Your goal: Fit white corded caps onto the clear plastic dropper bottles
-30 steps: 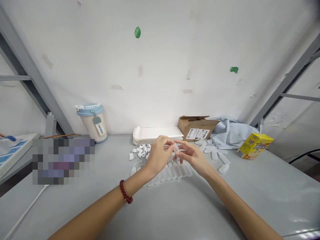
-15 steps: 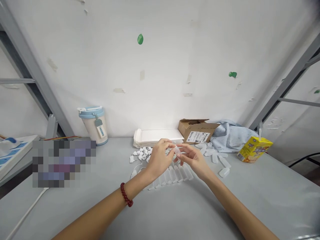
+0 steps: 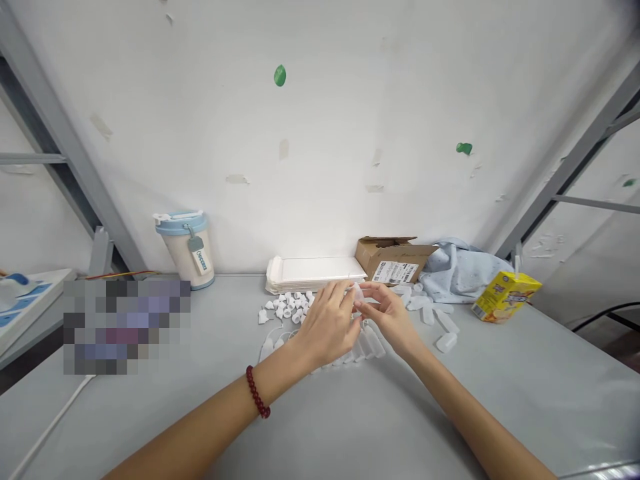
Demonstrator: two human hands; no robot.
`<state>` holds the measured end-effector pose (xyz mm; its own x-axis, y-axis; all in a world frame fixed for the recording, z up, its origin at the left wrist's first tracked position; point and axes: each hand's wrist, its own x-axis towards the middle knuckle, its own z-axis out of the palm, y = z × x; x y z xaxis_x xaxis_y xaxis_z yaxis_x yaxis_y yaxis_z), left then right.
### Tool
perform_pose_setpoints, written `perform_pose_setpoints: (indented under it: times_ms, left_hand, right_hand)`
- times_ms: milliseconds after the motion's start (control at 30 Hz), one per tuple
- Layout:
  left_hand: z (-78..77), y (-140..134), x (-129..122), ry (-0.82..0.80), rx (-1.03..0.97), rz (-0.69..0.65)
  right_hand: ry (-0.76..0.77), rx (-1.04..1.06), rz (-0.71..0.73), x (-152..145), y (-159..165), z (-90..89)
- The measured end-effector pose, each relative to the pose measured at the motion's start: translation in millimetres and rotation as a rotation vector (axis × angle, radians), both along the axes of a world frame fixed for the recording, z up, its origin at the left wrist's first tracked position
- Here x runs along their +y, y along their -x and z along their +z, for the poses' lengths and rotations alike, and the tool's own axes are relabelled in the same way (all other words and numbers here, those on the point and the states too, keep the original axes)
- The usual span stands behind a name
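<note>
Between my two hands is a small translucent plastic bottle (image 3: 359,294), mostly covered by fingers. My right hand (image 3: 391,319) pinches it from the right with thumb and fingertips. My left hand (image 3: 327,327) closes over it from the left; its fingertips are partly hidden. A row of similar translucent bottles (image 3: 370,343) lies on the table just below my hands. Left of them, white caps (image 3: 289,308) sit in a loose pile. More loose translucent bottles (image 3: 447,323) are scattered to the right.
A stack of flat white boxes (image 3: 320,269) lies against the wall beside an open cardboard box (image 3: 387,257). A light blue cloth (image 3: 455,273) and yellow drink carton (image 3: 506,297) stand to the right. At left are a lidded cup (image 3: 187,253), a blurred-out patch and a power strip (image 3: 37,293).
My left hand has turned palm-down and moved slightly right, its fingers now covering more of the bottle. My right hand keeps its pinch. The view has shifted slightly.
</note>
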<state>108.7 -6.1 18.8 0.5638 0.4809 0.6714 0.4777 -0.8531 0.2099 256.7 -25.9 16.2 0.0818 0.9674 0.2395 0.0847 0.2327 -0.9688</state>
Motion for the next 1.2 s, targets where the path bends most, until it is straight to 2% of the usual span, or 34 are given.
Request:
perform_pose_setpoints:
  times_ms: [133, 267, 400, 500, 600, 700, 900, 1200]
  left_hand:
    - [3.6, -3.8, 2.7, -0.023, -0.014, 0.028]
    - [9.8, -7.8, 3.6, -0.043, 0.061, 0.068]
    - [13.4, -9.7, -0.1, -0.162, 0.163, 0.104]
    - [11.9, -10.8, -3.5, -0.225, 0.208, 0.093]
    - [7.9, -12.7, -7.9, -0.171, 0.206, 0.077]
    - [3.1, -16.6, -14.4, -0.059, 0.18, 0.042]
    - [-5.6, -34.5, -27.1, 0.163, 0.117, 0.023]
    - [-21.5, -54.7, -29.6, 0.181, 0.266, 0.002]
  right_hand:
    - [0.007, 0.001, 0.021, -1.3, -0.7, 2.5]
    - [-0.012, -0.016, 0.047, -0.4, -5.1, 4.1]
    - [-0.038, -0.05, 0.08, -0.3, -11.3, 7.3]
    - [0.005, -0.113, 0.179, -1.2, -18.9, 12.5]
    - [0.078, -0.191, 0.224, -0.6, -30.0, 17.6]
    - [0.085, -0.234, 0.135, 4.4, -43.6, 17.3]
    - [0.001, -0.349, -0.209, 20.3, -69.8, 3.6]
    - [-0.037, -0.598, -0.41, 28.1, -85.5, -7.7]
